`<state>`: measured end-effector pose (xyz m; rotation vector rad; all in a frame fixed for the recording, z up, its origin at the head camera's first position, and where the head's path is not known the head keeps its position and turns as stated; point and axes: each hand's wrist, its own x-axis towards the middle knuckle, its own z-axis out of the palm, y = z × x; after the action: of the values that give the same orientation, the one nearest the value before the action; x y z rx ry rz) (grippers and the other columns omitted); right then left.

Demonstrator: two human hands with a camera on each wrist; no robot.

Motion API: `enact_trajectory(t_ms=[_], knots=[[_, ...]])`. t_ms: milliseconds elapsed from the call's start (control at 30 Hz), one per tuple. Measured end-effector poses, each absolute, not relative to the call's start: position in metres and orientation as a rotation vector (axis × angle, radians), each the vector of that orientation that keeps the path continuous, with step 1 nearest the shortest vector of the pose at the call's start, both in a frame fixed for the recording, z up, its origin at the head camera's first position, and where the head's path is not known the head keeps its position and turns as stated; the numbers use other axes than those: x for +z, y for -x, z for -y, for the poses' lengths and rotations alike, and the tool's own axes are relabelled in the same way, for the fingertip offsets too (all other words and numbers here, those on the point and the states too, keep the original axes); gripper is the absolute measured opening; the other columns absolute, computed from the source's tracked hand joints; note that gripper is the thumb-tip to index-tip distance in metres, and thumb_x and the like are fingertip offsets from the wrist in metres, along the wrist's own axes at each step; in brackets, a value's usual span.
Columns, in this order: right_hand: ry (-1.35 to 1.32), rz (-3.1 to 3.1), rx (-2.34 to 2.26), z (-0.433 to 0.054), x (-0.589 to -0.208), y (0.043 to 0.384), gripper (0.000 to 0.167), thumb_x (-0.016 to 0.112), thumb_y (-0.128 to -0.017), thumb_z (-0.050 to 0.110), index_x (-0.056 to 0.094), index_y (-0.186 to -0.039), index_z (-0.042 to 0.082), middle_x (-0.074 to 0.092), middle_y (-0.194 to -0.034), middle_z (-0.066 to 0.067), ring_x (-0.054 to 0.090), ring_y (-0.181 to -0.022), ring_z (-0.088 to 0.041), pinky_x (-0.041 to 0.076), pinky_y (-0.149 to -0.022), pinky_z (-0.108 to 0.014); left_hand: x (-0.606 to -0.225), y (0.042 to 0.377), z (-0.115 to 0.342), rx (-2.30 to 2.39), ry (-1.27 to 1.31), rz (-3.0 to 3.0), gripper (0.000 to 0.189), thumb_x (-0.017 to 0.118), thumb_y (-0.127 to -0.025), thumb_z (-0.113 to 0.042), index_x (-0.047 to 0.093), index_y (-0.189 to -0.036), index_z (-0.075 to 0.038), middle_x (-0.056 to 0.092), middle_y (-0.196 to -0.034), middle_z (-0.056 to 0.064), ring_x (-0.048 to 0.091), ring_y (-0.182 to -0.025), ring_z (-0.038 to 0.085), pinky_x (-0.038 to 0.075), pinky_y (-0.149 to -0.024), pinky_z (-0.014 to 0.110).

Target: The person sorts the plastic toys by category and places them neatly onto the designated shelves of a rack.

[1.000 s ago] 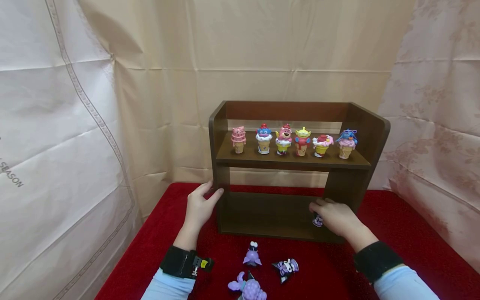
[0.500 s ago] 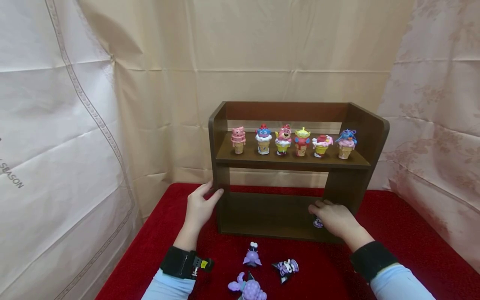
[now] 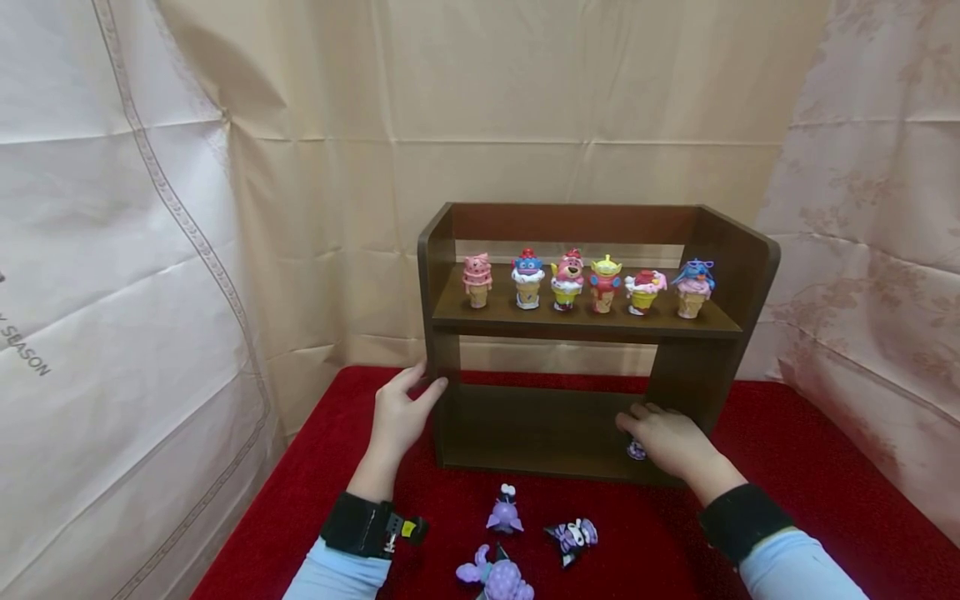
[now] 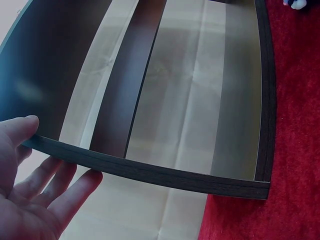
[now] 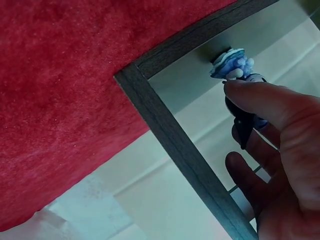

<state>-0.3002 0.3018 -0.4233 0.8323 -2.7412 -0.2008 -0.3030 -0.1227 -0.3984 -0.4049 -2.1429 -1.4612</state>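
A small dark and purple figurine (image 3: 636, 450) is pinched between thumb and fingers of my right hand (image 3: 671, 437), at the right end of the lower shelf board. In the right wrist view the figurine's pale ruffled base (image 5: 231, 64) is right over the board, its upper part partly hidden by the thumb. My left hand (image 3: 401, 412) grips the left side panel (image 4: 165, 172) of the dark brown shelf (image 3: 525, 327), thumb inside and fingers outside. Several ice-cream-cone figurines stand in a row on the upper board, among them a pink one (image 3: 477, 280) and a blue-haired one (image 3: 693, 287).
On the red cloth (image 3: 315, 500) before the shelf lie three purple figurines: one near the shelf (image 3: 505, 510), a striped one (image 3: 574, 535) to its right, and a larger one (image 3: 501, 575) at the front. Pale curtains (image 3: 570, 100) hang behind and at both sides.
My right hand has shifted slightly left, and the figurine in it has sunk a little toward the lower board. The left hand stays on the side panel.
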Motion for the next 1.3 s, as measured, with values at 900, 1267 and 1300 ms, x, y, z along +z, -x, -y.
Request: enact_trajectory(t_ms=[900, 1267, 1300], knots=[[-0.532, 3.013, 0.139, -0.294, -0.407, 0.295, 0.02, 0.08, -0.083, 0.007, 0.067, -0.097, 0.0, 0.061, -0.081, -0.007, 0.061, -0.069, -0.02, 0.052, -0.058, -0.035, -0.399, 0.303, 0.123, -1.465, 0.412, 2.139, 0.046, 0.074, -0.096, -0.02, 0.064, -0.14, -0.013, 0.066, -0.134, 0.008, 0.064, -0.12, 0.027, 0.057, -0.091, 0.047], [-0.561, 3.017, 0.072, -0.292, -0.402, 0.294, 0.025, 0.079, -0.081, 0.0, 0.07, -0.104, 0.001, 0.068, -0.091, -0.012, 0.063, -0.076, -0.021, 0.055, -0.063, -0.039, -0.4, 0.304, 0.123, -1.464, 0.427, 2.128, 0.045, 0.073, -0.096, -0.019, 0.064, -0.14, -0.014, 0.067, -0.133, 0.007, 0.064, -0.12, 0.026, 0.057, -0.091, 0.048], [-0.561, 3.017, 0.07, -0.292, -0.402, 0.294, 0.025, 0.079, -0.081, 0.0, 0.07, -0.105, 0.001, 0.068, -0.091, -0.012, 0.063, -0.077, -0.021, 0.055, -0.063, -0.039, -0.4, 0.305, 0.123, -1.466, 0.43, 2.126, 0.045, 0.074, -0.096, -0.019, 0.064, -0.14, -0.013, 0.066, -0.134, 0.008, 0.064, -0.12, 0.026, 0.057, -0.091, 0.049]])
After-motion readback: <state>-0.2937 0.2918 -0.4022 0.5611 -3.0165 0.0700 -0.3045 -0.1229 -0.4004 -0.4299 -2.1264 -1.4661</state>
